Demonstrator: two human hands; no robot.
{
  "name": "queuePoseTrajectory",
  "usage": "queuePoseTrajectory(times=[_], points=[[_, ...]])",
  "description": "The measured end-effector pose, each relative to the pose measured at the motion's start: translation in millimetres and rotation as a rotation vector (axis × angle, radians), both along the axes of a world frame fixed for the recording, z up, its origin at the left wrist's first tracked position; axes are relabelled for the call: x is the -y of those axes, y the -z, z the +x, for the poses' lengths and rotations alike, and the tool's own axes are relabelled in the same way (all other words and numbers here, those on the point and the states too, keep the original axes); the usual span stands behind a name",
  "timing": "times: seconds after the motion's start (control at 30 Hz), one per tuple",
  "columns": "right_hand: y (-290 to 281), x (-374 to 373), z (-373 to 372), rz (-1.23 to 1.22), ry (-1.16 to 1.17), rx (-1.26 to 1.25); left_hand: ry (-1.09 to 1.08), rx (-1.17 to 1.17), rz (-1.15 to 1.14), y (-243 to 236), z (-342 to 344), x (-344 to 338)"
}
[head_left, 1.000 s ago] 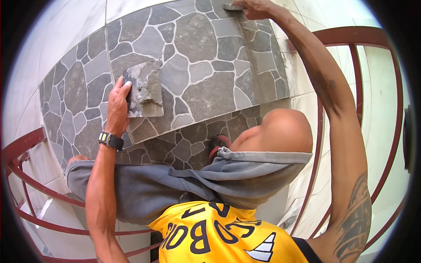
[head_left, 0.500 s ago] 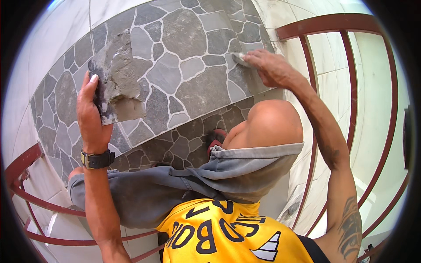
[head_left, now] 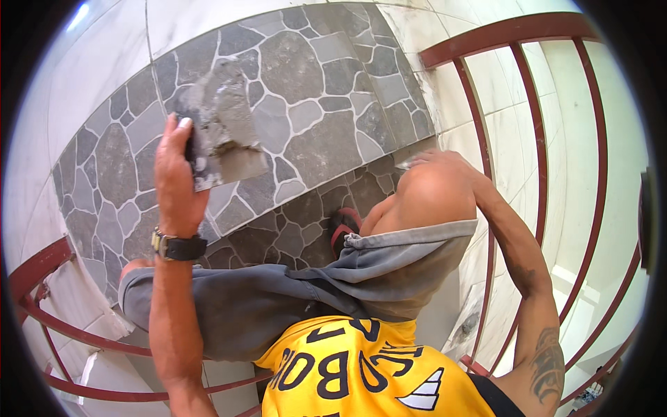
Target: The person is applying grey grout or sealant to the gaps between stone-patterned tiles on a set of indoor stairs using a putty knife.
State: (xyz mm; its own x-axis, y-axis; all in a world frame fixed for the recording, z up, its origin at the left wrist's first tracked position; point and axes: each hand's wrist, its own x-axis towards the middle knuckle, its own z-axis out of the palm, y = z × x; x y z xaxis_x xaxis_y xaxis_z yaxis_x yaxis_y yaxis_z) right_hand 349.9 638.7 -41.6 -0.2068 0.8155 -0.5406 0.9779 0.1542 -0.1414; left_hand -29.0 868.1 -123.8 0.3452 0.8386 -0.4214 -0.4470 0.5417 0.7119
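Note:
My left hand [head_left: 179, 182], with a dark watch at the wrist, grips a rectangular plastering trowel [head_left: 203, 182] by its dark back edge. Wet grey mortar [head_left: 224, 115] is heaped over the plate, which I hold above the stone-patterned step [head_left: 300, 66]. Down by my bent knee [head_left: 436, 187], beside the step's front edge, is my right hand [head_left: 448, 163]. Its fingers are closed around a small, pale, flat-looking piece [head_left: 405, 165]; the knee hides part of the hand, and the kind of piece cannot be made out.
Dark red metal railings [head_left: 531, 90] rise on the right, with more railing [head_left: 42, 267] at the lower left. White marbled wall tiles [head_left: 187, 21] border the step. A lower stone-patterned level [head_left: 278, 236] lies below its front edge, where my sandalled foot [head_left: 344, 226] rests.
My right hand has come off the step's right end, down and toward me to beside the knee, still with the pale piece. The left hand and loaded trowel appear shifted slightly right.

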Motion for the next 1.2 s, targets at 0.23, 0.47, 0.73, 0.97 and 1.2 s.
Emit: queuePoseTrajectory(times=[0.23,0.47,0.73,0.97,1.2], points=[[-78,-53,-21,0.191,0.984,-0.590,0.180,0.062,-0.091,20,12,19],[-109,-104,-117,0.417,0.856,-0.939,0.187,0.281,-0.149,-13,19,35],[-74,-129,-205,0.740,-0.041,-0.737,0.069,0.556,-0.129,-43,11,27],[-54,-122,-206,0.924,-0.267,-0.449,-0.002,0.484,-0.087,-54,7,28],[-41,-112,-184,0.912,-0.239,-0.346,0.022,0.466,0.082,-45,15,25]])
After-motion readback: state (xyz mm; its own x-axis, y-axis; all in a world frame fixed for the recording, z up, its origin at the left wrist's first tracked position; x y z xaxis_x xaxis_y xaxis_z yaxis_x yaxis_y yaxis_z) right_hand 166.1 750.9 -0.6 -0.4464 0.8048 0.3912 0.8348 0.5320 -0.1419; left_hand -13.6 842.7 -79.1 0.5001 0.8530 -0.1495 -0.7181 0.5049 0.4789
